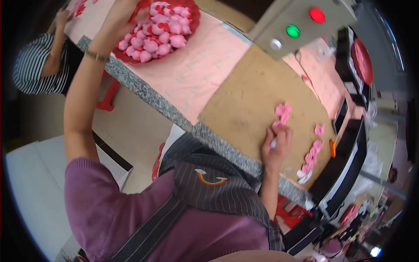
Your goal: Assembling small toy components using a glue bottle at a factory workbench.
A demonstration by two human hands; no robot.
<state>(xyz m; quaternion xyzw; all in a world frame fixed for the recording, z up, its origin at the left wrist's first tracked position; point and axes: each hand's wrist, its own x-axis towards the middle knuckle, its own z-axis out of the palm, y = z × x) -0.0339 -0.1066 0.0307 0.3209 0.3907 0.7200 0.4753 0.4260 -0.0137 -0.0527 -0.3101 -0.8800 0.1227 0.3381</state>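
Observation:
My left hand [136, 14] reaches to the red basin [195, 22] at the upper left, over its near-left rim. The basin is heaped with small rounded pink pieces [159, 32] that have red parts among them. Blur and the picture's upper edge hide what the left fingers do. My right hand [278, 143] rests low on the tan board [244, 91] with its fingers closed. A small whitish-blue object [273, 143] shows inside its grip; its kind is unclear. Right at those fingertips lies a short row of small pink pieces [283, 111].
More pink pieces [312, 157] line the board's right side, near an orange piece [333, 148]. A grey control box [301, 26] with red, green and white buttons overhangs the board. Pink cloth [187, 78] covers the table beside its speckled edge [148, 96]. Someone in stripes [32, 65] works far left.

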